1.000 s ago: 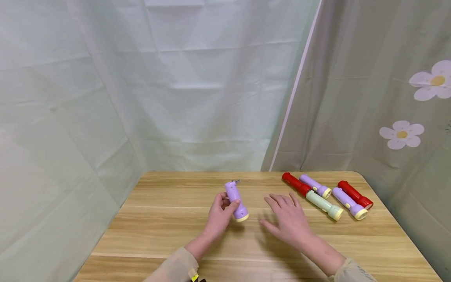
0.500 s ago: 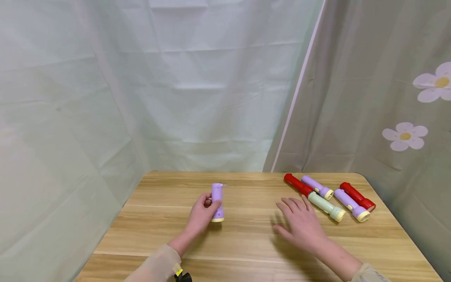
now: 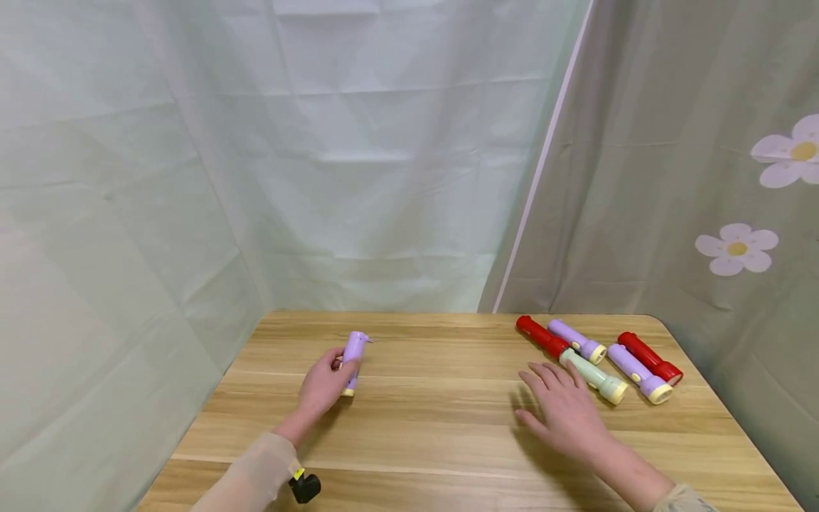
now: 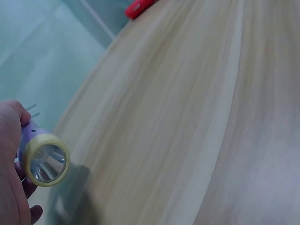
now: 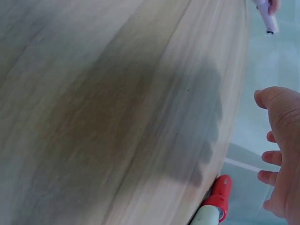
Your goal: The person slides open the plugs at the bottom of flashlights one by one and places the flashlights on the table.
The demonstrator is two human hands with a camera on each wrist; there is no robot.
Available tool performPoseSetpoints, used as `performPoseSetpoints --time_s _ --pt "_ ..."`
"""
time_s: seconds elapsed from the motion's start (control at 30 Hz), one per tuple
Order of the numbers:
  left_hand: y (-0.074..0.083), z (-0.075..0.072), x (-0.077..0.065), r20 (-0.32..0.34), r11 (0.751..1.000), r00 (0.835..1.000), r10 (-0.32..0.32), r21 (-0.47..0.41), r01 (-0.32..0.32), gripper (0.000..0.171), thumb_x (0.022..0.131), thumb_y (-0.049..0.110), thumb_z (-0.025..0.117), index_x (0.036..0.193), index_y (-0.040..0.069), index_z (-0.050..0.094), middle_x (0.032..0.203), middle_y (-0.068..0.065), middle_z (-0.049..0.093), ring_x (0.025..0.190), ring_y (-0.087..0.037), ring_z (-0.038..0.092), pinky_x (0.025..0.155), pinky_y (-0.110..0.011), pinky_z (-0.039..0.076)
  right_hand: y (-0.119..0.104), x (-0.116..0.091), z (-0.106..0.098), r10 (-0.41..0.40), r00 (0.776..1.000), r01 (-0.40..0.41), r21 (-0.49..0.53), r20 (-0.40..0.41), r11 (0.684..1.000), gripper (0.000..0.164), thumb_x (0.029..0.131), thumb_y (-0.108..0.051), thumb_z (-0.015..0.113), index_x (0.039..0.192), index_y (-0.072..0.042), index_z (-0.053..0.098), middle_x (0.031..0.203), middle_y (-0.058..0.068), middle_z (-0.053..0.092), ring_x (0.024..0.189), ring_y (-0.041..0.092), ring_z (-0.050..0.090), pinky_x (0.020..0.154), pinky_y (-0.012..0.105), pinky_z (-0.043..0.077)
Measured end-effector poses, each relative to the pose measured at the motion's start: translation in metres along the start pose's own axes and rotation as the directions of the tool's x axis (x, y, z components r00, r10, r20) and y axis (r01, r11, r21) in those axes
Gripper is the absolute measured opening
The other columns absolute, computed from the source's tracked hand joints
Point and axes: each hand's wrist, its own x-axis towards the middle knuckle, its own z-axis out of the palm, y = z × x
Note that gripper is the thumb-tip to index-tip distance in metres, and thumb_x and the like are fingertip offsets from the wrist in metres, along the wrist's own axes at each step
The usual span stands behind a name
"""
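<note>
left hand [image 3: 322,385] is gripping a lilac tubular plastic flashlight [image 3: 355,346], its yellow rim [image 4: 43,139] enclosing a silvery reflector [image 4: 48,164]; right hand [image 3: 566,417] is hovering splayed near a pale-green tubular flashlight [image 3: 590,374].

The table [image 3: 435,434] had a light wood-grain top — toward its far right lay a red flashlight [image 3: 539,336] in line with a pale green one [image 3: 584,371], a purple flashlight [image 3: 566,333] beside them — and another purple one [image 3: 628,363] alongside a second red one [image 3: 643,353].
</note>
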Motion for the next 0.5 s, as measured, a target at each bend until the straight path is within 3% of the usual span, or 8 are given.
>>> performPoseSetpoints --time_s 0.23,0.5 --pt "-0.018 -0.017 0.011 0.013 0.996 1.000 -0.014 0.094 0.012 0.058 0.101 0.041 0.059 0.141 -0.001 0.055 0.116 -0.018 0.067 0.093 -0.027 0.064 0.079 -0.042 0.053 0.005 -0.006 0.002 -0.001 1.000 0.001 -0.003 -0.008 1.000 0.067 0.080 -0.044 0.083 0.132 -0.006 0.064 0.133 0.017 0.062 0.123 0.040 0.056 0.110 0.067 0.027" --pt "-0.033 -0.028 0.023 0.047 0.974 0.997 -0.065 0.221 0.053 0.066 0.102 0.047 0.051 0.144 -0.003 0.051 0.128 -0.024 0.064 0.102 -0.034 0.065 0.091 -0.053 0.051 0.006 -0.007 0.003 -0.004 1.000 0.004 -0.015 0.003 1.000 0.065 0.080 -0.043 0.084 0.130 -0.007 0.065 0.132 0.016 0.062 0.122 0.039 0.056 0.110 0.067 0.028"
